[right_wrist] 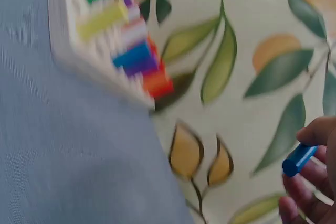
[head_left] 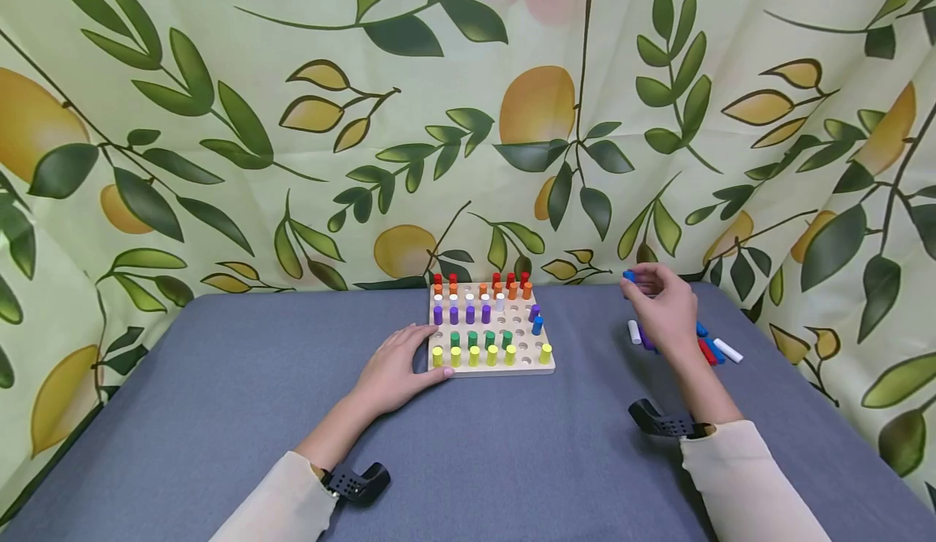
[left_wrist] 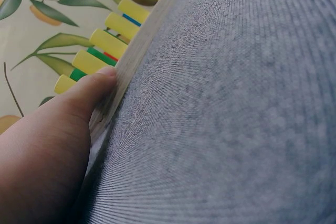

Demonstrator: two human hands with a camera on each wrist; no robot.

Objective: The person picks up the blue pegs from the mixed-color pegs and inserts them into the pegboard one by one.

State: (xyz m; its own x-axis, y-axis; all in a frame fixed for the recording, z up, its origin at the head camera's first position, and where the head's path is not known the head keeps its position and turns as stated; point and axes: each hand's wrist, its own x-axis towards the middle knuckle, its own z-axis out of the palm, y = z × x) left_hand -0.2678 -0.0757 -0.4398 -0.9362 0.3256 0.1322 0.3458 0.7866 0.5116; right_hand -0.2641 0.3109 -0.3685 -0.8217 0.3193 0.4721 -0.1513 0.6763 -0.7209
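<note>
A wooden pegboard (head_left: pixel 468 370) stands on the table with rows of coloured pegs: red and orange at the back, then white, purple, a lone blue peg (head_left: pixel 537 326) at the right, green, and yellow in front. My left hand (head_left: pixel 395 368) grips the board's front left corner, thumb along the front edge and fingers at the left side. In the left wrist view, the thumb (left_wrist: pixel 97 85) touches the board beside the yellow pegs. Raised to the right of the board, my right hand (head_left: pixel 667 308) pinches a blue peg (right_wrist: pixel 299 160) between thumb and fingers.
Below and around my right hand lie loose pegs: a white peg (head_left: pixel 634 332), a red peg (head_left: pixel 707 352), another white peg (head_left: pixel 728 351), plus blue and purple ones. A grey-blue cloth (head_left: pixel 292 379) covers the table. Behind it hangs a leaf-patterned curtain (head_left: pixel 439 160).
</note>
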